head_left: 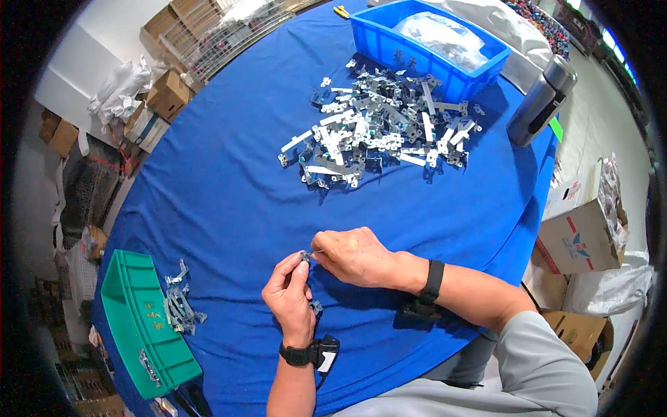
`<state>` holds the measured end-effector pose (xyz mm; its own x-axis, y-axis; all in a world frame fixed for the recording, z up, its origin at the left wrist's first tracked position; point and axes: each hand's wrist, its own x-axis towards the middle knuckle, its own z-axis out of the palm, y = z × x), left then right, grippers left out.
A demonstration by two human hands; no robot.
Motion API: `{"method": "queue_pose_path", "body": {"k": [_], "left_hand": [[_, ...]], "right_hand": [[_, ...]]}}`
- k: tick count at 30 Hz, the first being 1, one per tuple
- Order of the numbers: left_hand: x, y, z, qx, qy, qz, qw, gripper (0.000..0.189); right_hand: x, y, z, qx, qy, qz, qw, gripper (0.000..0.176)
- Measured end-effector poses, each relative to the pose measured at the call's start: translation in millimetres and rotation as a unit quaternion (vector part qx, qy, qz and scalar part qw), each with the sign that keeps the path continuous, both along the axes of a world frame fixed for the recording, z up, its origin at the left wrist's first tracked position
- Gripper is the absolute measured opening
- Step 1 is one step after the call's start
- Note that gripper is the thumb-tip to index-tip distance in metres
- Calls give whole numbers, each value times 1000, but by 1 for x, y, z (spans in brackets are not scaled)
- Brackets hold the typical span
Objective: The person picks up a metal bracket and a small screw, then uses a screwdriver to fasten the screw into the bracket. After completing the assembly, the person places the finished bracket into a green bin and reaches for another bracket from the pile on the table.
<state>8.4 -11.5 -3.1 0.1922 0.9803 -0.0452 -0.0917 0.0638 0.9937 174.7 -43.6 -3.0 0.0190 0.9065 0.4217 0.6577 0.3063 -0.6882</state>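
My left hand [289,297] pinches a small metal piece [305,256] between thumb and fingertips. A second bit of metal [316,307] shows beside its palm. My right hand [356,257] meets it from the right, fingers closed, with a thin metal end [317,251] at its fingertips pointing toward the piece. What the right fingers grip is mostly hidden. Beyond both hands lies a big heap of metal brackets [379,125] on the blue cloth [229,181]. To the left, a smaller pile of metal parts [182,307] lies against a green bin [149,340].
A blue crate [389,43] with a clear plastic bag [445,40] stands behind the heap. To its right is a metal flask [542,101]. Yellow-handled pliers [341,12] lie at the far edge. Cardboard boxes [582,222] stand on the floor at right.
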Motion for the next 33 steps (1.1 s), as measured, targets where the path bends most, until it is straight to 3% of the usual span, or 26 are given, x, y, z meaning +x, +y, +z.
{"method": "queue_pose_path", "body": {"k": [5,8,14,21,33], "left_hand": [[0,0,2,-6,9,-5,1000,19],[0,0,1,-6,7,0,1000,19],[-2,0,0,-6,4,-1,1000,20],[-3,0,2,-20,-1,-12,1000,18],[-2,0,-1,3,4,-13,1000,21]], "right_hand": [[1,0,-3,-18,-57,2,998,17],[-1,-1,2,1,-10,-1,1000,18],[1,-1,0,-28,-45,10,999,18],[1,0,-3,-7,-7,23,1000,19],[2,-1,-1,-40,-58,18,997,22]]}}
